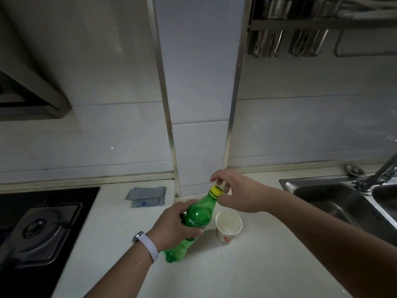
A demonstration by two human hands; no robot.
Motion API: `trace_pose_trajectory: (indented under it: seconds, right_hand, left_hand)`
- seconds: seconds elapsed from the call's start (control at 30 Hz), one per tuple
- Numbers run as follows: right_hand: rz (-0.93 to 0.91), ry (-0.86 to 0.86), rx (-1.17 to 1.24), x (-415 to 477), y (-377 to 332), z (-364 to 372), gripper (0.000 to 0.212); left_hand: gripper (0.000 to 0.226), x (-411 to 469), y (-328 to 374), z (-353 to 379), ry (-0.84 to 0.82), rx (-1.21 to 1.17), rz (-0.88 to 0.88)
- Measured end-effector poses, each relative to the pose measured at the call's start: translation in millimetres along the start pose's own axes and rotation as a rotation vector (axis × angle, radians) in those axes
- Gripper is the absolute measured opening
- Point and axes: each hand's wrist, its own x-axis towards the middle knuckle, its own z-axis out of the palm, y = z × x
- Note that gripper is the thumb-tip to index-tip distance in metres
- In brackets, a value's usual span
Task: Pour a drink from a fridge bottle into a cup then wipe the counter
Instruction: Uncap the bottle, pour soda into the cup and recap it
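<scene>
Low in the centre of the frame, your left hand wraps the green bottle, steadying it tilted with its base on the counter. That lets your right hand, fingers curled round the yellow cap, twist it. The paper cup stands just right of the bottle, and the cloth lies folded behind, left of centre.

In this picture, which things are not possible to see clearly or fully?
Head view only:
- Label of the green bottle: mostly covered by the left hand.
- Grip on the yellow cap: the right hand curls around it, contact unclear.
- The faucet: cut off by the right edge.
- Print on the paper cup: too small to read.
</scene>
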Motion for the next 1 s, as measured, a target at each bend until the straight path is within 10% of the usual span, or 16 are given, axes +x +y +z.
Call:
trace_pose_trajectory:
  seconds: [1.0]
  right_hand:
    - [0.194, -0.038, 0.132, -6.8, 59.1, 36.4, 0.020]
  left_hand:
    - [0.079, 27.9, 2.9, 10.0, -0.196, 0.481, -0.010]
